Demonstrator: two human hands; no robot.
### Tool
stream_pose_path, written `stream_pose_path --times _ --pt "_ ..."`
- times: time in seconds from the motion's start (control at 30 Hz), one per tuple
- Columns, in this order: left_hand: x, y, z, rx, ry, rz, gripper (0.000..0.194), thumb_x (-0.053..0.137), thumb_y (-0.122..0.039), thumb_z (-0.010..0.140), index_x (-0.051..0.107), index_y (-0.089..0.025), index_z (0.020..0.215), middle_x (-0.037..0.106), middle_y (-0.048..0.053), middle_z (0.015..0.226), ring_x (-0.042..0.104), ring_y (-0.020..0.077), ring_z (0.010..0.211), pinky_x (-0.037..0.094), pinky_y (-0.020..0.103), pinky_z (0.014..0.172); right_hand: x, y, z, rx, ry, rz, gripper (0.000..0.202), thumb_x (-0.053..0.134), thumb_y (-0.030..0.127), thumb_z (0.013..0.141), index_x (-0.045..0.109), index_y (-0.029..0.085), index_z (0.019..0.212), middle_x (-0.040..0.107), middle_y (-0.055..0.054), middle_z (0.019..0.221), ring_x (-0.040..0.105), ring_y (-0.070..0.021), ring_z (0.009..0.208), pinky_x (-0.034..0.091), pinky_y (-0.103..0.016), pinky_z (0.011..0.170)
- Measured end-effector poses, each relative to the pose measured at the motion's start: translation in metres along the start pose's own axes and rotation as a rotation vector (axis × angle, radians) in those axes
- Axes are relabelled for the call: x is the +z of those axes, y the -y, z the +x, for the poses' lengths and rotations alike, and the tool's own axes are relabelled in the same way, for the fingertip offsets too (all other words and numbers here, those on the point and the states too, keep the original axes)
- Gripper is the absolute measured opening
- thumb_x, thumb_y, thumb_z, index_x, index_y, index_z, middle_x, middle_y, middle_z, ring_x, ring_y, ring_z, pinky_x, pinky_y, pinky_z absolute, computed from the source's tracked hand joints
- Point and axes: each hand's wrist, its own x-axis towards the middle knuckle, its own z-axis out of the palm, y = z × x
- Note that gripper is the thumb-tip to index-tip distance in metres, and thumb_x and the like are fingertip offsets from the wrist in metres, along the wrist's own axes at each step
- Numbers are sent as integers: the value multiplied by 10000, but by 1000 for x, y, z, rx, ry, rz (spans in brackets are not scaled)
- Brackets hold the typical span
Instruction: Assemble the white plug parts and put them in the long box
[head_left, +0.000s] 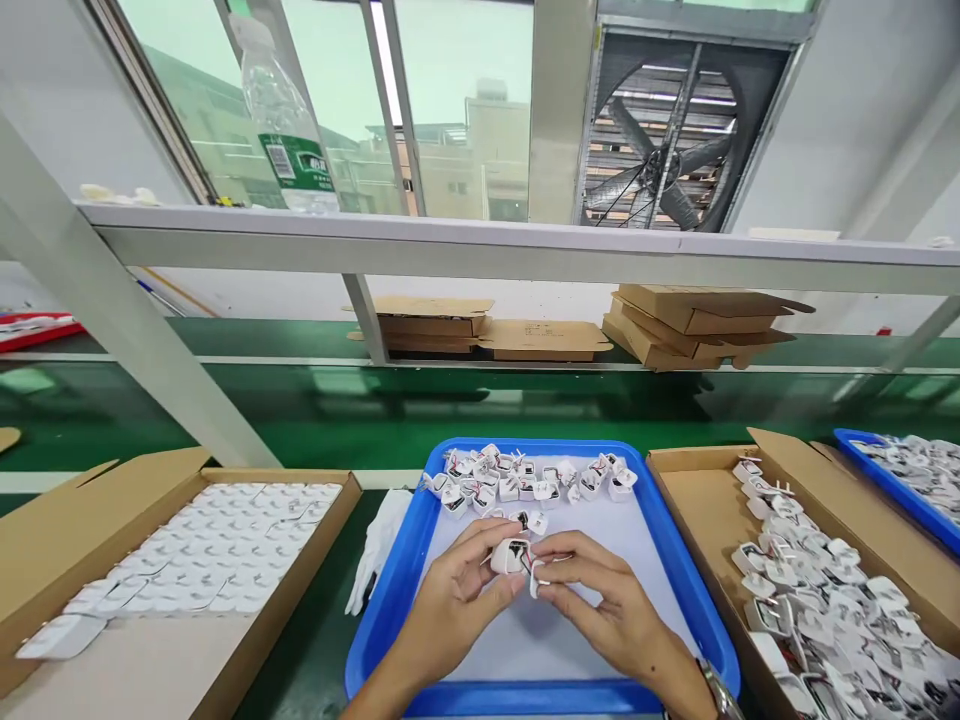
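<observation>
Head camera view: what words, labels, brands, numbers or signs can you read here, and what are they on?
No text is clear enough to quote.
Clear plastic bottle: its green label carries white characters, too blurred to read surely, and a barcode without legible digits.
Middle cardboard box at the back: faint print, too small.
White plastic housing in the left hand: no lettering visible.
</observation>
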Motion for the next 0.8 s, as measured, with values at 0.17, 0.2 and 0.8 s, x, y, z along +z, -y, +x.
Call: stream_pose_path --times 0.17,0.2,0.8 --pt "4 0 -1 -1 43 146 343 796 -325 860 769 -263 1196 718 101 1261 651 293 1224 557 356 1026 2 -4 -4 91 -129 111 263 684 151 964 741 311 1165 734 -67 1166 708 -209 1093 601 -325 921" --pt "4 0 -1 -3 59 149 340 793 -320 863 763 -264 1197 714 102 1262 658 287 1201 570 341 986 3 -3 -5 111 -122 122 258 680 147 965 741 308 1156 729 -69 1176 704 -209 1103 596 -329 931" --pt "10 1 -19 87 39 275 264 649 -374 965 786 -322 1185 718 103 1281 612 318 1284 514 449 1101 19 10 -8 220 -176 380 141 635 294 1005 748 275 1087 628 -66 1086 695 -152 814 623 -283 746"
